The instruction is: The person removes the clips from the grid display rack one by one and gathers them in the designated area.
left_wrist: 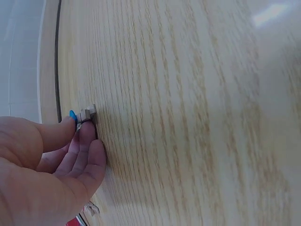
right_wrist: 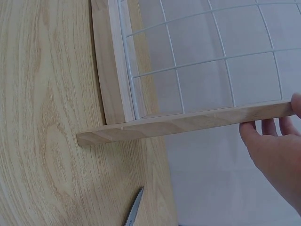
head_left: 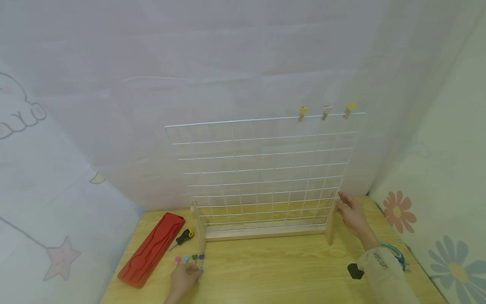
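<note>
A white wire grid [head_left: 265, 169] stands upright in a wooden base [head_left: 265, 233]. Three heart clothespins sit on its top wire at the right: yellow [head_left: 303, 111], white [head_left: 326, 111] and yellow [head_left: 351, 107]. My left hand [head_left: 182, 278] pinches a small wooden clothespin [left_wrist: 85, 114] with a blue heart between thumb and fingertips, low over the table. Just beyond those fingers lie several more clothespins, with pink [head_left: 177, 258], light blue [head_left: 186, 258], green and purple hearts. My right hand [head_left: 354, 214] grips the upper part of the right wooden post [right_wrist: 188, 125], thumb and fingers on opposite sides.
Left on the table lie a red tray [head_left: 152, 251] and a black-and-yellow screwdriver [head_left: 184, 237]. A black flat piece [head_left: 355, 271] and a teal-handled tool [head_left: 396, 253] are by the right forearm. A serrated blade [right_wrist: 134, 207] shows below the post. Printed sheets hang around the table.
</note>
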